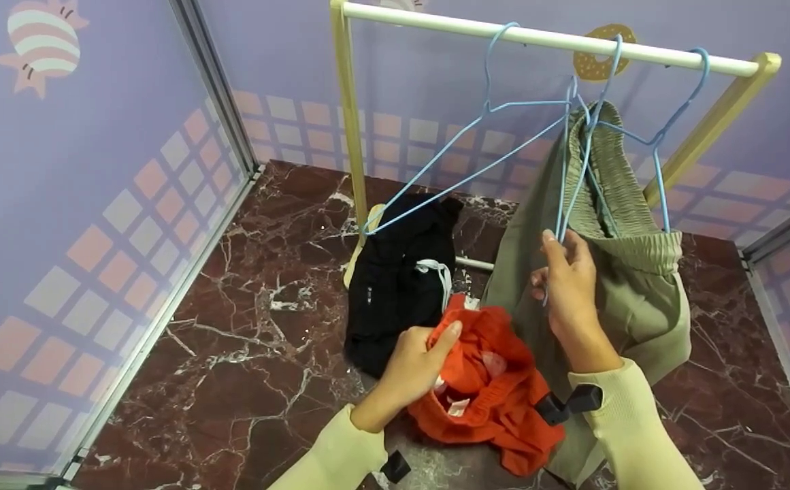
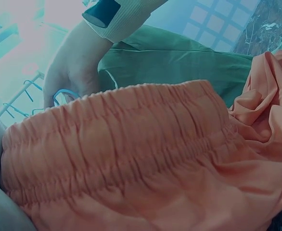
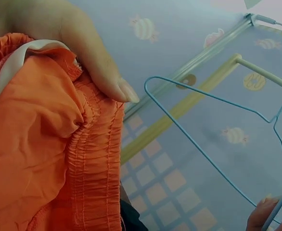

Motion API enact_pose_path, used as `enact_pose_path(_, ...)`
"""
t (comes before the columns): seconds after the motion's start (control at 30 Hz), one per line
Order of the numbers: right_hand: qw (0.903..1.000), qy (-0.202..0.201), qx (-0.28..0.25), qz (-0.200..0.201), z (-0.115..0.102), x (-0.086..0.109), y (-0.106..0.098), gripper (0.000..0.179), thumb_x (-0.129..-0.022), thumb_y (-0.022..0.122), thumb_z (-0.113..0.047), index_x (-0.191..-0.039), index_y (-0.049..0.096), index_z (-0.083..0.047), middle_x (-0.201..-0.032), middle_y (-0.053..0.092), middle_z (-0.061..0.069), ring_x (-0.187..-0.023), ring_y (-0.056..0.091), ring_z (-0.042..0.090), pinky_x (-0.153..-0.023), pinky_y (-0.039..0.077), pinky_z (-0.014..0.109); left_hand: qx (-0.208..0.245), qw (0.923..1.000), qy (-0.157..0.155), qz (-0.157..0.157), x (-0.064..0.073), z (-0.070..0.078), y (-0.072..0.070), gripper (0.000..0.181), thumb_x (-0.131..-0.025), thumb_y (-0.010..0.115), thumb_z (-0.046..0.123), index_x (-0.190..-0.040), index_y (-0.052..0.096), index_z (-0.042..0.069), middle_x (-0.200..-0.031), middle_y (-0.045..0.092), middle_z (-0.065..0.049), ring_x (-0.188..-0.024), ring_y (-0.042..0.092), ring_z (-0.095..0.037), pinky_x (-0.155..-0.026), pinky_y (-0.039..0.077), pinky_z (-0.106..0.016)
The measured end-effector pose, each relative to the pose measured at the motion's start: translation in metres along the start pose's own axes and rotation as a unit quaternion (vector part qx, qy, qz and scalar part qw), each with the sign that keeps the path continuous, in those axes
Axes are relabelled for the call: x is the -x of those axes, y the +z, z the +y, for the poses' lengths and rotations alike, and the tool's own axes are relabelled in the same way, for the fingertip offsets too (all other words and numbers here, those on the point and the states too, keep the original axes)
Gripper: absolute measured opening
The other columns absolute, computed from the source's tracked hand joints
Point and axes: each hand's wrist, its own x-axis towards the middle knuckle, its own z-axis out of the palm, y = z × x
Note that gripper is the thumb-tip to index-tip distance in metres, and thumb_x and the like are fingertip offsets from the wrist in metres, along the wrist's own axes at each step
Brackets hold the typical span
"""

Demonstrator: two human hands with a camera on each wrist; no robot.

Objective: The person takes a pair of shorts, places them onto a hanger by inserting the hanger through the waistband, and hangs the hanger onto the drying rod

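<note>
Garment of orange-red cloth with a gathered elastic waistband point(image 1: 510, 412) hangs from a person's left hand point(image 1: 408, 364), whose thumb and bent fingers are closed on the waistband's rim. To its right and higher up, the right hand point(image 1: 569, 286) pinches the side of a blue wire hanger point(image 1: 592, 124), fingers bent close around the wire. Overhead runs the white rail of a clothes rack point(image 1: 551, 39) with pale yellow posts. A second blue wire hanger point(image 1: 486, 105) hangs from it, to the left. Olive-green trousers point(image 1: 639, 309) hang just beyond the right hand. Behind the left hand, a black garment with a white drawstring point(image 1: 391, 292) lies on the dark red marble-patterned floor point(image 1: 245, 367).
</note>
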Motion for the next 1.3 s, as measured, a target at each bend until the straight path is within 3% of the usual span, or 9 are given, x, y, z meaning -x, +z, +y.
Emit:
enact_pose_path(0.23, 0.9998, -0.014, 0.011, 0.006, 0.001, 0.006, -0.002, 0.048, -0.101, 0.047, -0.033, -0.14, 0.033, -0.009, -0.106, 0.043, 0.0, -0.05, 0.044, 0.005, -0.045, 0.036, 0.019, 0.001, 1.0, -0.002, -0.002, 0.001, 0.0, 0.0, 0.057, -0.098, 0.053, 0.04, -0.049, 0.034, 0.018, -0.047, 0.026, 0.01, -0.042, 0.025, -0.003, -0.043, 0.019, -0.019)
enact_pose_path(0.57, 0.9993, -0.034, -0.012, -0.007, -0.003, 0.017, -0.006, 0.021, -0.102, 0.046, -0.03, -0.115, 0.048, -0.014, -0.096, 0.043, 0.0, -0.049, 0.045, 0.006, -0.042, 0.036, 0.019, 0.0, 1.0, 0.001, 0.0, 0.001, 0.002, 0.0, 0.056, -0.098, 0.053, 0.039, -0.05, 0.035, 0.018, -0.047, 0.026, 0.01, -0.043, 0.025, -0.003, -0.044, 0.019, -0.019)
enact_pose_path(0.73, 0.9987, -0.041, -0.027, -0.015, -0.005, 0.019, -0.008, 0.016, -0.102, 0.045, -0.028, -0.109, 0.05, -0.014, -0.095, 0.045, -0.001, -0.049, 0.045, 0.007, -0.041, 0.036, 0.019, 0.007, 1.0, 0.004, -0.002, 0.002, 0.002, 0.0, 0.057, -0.099, 0.053, 0.039, -0.05, 0.035, 0.017, -0.047, 0.025, 0.009, -0.042, 0.024, -0.003, -0.044, 0.019, -0.019)
enact_pose_path(1.03, 0.9978, -0.056, -0.03, -0.02, -0.008, 0.021, -0.011, 0.019, -0.103, 0.044, -0.026, -0.116, 0.048, -0.012, -0.1, 0.046, 0.002, -0.048, 0.045, 0.006, -0.041, 0.036, 0.019, 0.007, 1.0, 0.004, -0.003, 0.002, 0.002, 0.001, 0.056, -0.099, 0.053, 0.039, -0.05, 0.035, 0.017, -0.047, 0.026, 0.009, -0.042, 0.025, -0.003, -0.044, 0.019, -0.019)
enact_pose_path(1.3, 0.9983, -0.047, -0.019, -0.03, -0.01, 0.03, -0.015, 0.041, -0.103, 0.042, -0.026, -0.139, 0.037, -0.007, -0.109, 0.044, 0.006, -0.05, 0.045, 0.006, -0.043, 0.036, 0.019, -0.003, 1.0, 0.005, -0.004, 0.001, 0.001, 0.002, 0.057, -0.098, 0.053, 0.041, -0.05, 0.034, 0.017, -0.047, 0.026, 0.009, -0.042, 0.023, -0.002, -0.044, 0.019, -0.019)
